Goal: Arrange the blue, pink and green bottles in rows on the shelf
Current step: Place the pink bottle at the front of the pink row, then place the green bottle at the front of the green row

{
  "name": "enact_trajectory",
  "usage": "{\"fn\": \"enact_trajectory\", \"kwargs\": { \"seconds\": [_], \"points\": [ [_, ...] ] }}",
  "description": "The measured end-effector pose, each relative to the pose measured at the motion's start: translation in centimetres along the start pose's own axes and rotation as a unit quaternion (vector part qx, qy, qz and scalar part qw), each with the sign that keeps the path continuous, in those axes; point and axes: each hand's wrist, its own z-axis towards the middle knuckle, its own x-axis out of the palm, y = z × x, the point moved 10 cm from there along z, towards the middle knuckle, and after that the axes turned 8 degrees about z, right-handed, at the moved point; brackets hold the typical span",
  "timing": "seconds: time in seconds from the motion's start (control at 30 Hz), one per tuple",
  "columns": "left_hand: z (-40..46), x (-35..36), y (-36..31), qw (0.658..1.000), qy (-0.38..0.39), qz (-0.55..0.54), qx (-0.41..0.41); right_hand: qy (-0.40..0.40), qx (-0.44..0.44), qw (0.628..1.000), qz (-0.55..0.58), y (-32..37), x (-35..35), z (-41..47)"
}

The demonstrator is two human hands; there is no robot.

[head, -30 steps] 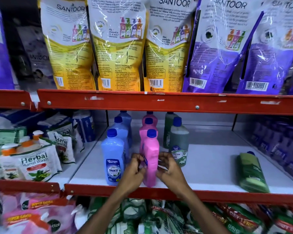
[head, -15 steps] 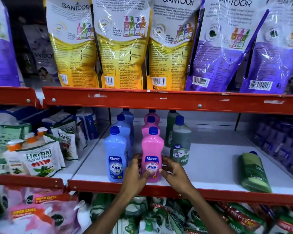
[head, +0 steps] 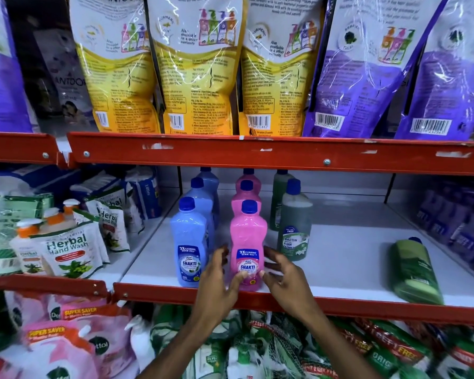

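A white shelf (head: 342,258) holds three rows of bottles running front to back. The blue row is on the left, led by a blue bottle (head: 188,242). In the middle, a pink bottle (head: 248,233) stands upright at the front of the pink row, label facing me. My left hand (head: 218,283) touches its lower left side with the thumb on the label. My right hand (head: 283,277) cups its lower right side. The green row (head: 294,222) on the right has two upright bottles. Another green bottle (head: 415,272) lies on its side at the shelf's right front.
A red beam (head: 257,157) hangs low over the bottle caps, with yellow and purple refill pouches (head: 197,77) standing above it. Herbal hand wash packs (head: 69,250) fill the bay to the left and purple packs (head: 454,225) line the right wall. More pouches sit below the shelf's red front edge (head: 381,310).
The pink bottle was turned from side-on to label-forward and now stands at the front of its row. Both hands have slid down to its base, fingers loosening.
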Motion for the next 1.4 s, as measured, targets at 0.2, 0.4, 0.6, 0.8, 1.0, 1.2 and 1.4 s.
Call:
{"fn": "enact_trajectory", "kwargs": {
  "seconds": [0.2,0.4,0.6,0.8,1.0,1.2,1.4],
  "points": [
    [-4.1,-2.0,-8.5,0.931,-0.163,0.207,0.254,-0.168,-0.123,0.930,-0.303,4.1,-6.7,-3.8],
    [-2.6,4.1,-16.6,0.902,-0.097,0.289,0.307,-0.227,-0.080,0.848,-0.472,3.0,-15.7,-5.0],
    [-1.0,13.7,-20.9,0.893,-0.009,0.329,0.306,-0.243,0.015,0.818,-0.521,-2.4,-24.8,-6.1],
    [1.1,24.3,-22.3,0.892,0.074,0.351,0.276,-0.243,0.081,0.862,-0.438,-8.0,-30.8,-6.3],
    [2.8,33.3,-21.3,0.903,0.276,0.285,0.166,-0.197,0.198,0.919,-0.280,-13.1,-33.3,-5.3],
    [3.7,34.4,-21.4,0.949,0.314,0.015,-0.021,-0.227,0.213,0.940,-0.136,-13.2,-33.9,-4.7],
    [3.9,28.5,-19.7,0.948,0.184,-0.247,-0.075,-0.245,0.126,0.961,0.023,-10.5,-30.7,-4.0]
  ]
}}
